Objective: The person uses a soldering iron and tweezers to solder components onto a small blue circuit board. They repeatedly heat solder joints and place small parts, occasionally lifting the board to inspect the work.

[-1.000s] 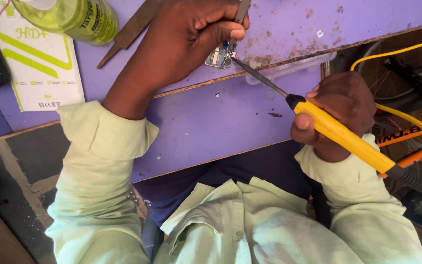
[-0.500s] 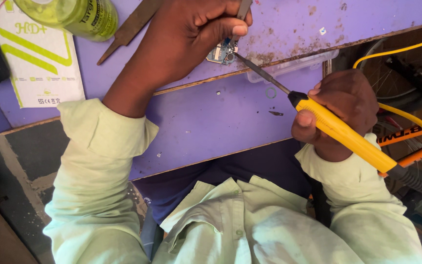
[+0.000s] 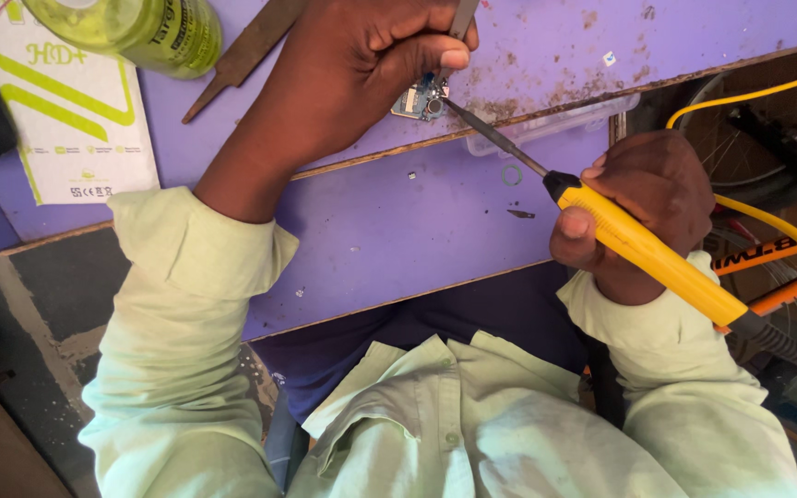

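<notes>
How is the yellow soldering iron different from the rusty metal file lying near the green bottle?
The soldering iron has a bright yellow handle and a cord; the file is plain brown metal with no cord. The iron is gripped in the right hand, its tip at the small circuit board; the file lies untouched on the purple bench. Both are long, thin and pointed.

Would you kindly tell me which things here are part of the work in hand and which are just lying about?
In use:
- soldering iron, in the right hand
- small circuit board, under the left hand
- tweezers, in the left hand

Lying about:
- green bottle
- file
- white packet
- bicycle wheel
</notes>
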